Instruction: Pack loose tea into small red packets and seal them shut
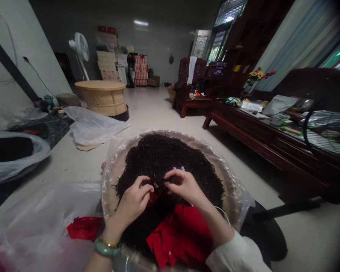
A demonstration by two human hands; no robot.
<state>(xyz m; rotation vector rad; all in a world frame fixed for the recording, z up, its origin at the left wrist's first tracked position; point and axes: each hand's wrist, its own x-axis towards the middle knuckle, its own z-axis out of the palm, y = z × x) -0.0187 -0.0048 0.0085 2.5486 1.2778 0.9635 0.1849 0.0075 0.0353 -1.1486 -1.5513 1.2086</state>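
Though likely light and brittle, pinch dark strands (170, 153) below left grip (134, 198) and right grip (186, 186) mid-length; can't tell if pinching any.

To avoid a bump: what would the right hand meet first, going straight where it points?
Probably the bare left hand; depth is unclear, so the heap of thin black strands might come first.
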